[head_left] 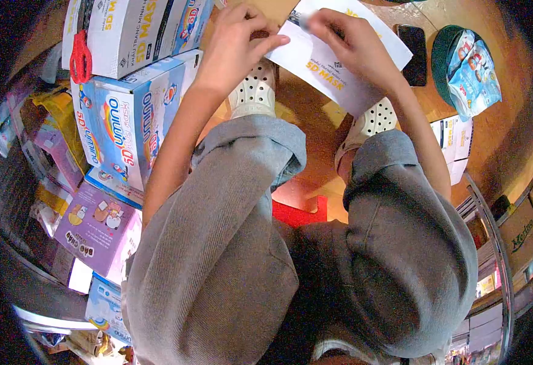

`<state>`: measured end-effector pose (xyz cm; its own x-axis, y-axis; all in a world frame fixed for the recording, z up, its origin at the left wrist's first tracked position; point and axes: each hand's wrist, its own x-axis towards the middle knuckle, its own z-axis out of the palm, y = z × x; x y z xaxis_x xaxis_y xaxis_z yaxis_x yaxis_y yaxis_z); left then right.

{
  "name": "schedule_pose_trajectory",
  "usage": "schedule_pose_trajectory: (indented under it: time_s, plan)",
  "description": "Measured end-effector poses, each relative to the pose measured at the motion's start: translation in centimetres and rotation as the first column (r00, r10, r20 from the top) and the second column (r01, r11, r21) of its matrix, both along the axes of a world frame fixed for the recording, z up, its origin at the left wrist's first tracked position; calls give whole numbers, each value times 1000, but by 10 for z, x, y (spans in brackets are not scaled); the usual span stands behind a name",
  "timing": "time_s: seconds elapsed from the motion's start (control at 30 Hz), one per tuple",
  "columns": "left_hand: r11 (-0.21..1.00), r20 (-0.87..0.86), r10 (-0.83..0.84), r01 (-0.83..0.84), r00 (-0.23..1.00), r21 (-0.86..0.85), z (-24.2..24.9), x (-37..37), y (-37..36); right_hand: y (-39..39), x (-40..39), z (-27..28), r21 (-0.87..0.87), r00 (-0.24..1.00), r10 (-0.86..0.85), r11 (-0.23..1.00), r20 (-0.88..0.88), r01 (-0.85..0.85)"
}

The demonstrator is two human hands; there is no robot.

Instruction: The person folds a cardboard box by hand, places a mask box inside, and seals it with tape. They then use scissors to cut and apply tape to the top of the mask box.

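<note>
A white 5D MASK box with yellow lettering lies tilted between my hands, above my shoes. My left hand is at its left edge, fingers curled and thumb pointing toward the box's corner. My right hand reaches over the box, its fingers bent together near the upper left part of the surface. The fingertips there are blurred beside a small grey patch. I cannot tell what either hand's fingers hold.
Stacked white mask boxes and blue Umino boxes stand left, with red-handled scissors against them. A purple box sits lower. Right are a black phone, a blue mask packet and a Merino carton.
</note>
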<state>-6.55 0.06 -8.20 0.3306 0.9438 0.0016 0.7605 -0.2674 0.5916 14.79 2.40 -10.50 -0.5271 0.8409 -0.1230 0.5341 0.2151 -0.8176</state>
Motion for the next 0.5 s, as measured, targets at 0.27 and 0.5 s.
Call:
schedule_pose_trajectory:
  time_s: [0.27,0.5]
  plan:
    - [999,-6,-50,50,999,18,2,4,0,-1,-17,45,615,1000,2,788,20,-14]
    - [995,31,-31,33,999,-92,30,15,0,10,-20,71,533,911,246,748,331,-396]
